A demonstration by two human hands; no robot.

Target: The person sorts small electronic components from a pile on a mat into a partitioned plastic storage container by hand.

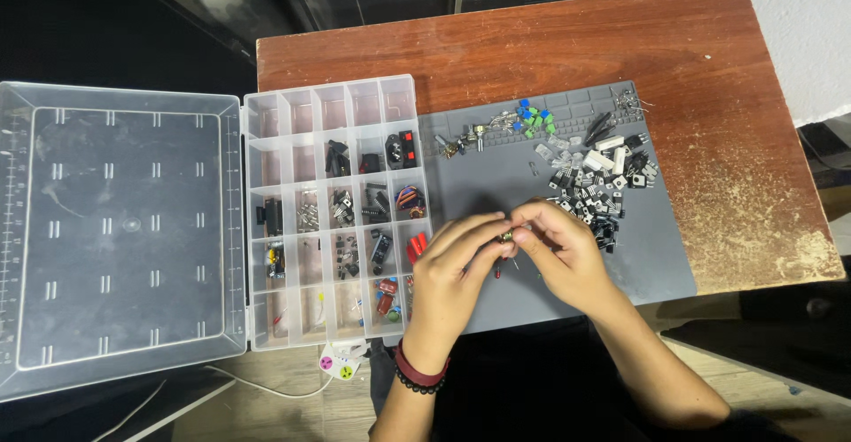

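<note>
A small part (pixel 507 239) with thin wire legs sits at centre frame, pinched between both hands over the grey mat (pixel 496 185). Left to right: open clear lid (pixel 120 229), compartment box (pixel 332 211), left hand (pixel 456 265), right hand (pixel 563 251), fingers of both closed on the part, then loose parts (pixel 594 176) on the desk (pixel 727 96).

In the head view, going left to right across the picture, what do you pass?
Open clear lid → compartment organiser box with small electronic parts → left hand → right hand, the two meeting over a tiny part on the grey mat → pile of small black components → bare worn wooden tabletop.
</note>
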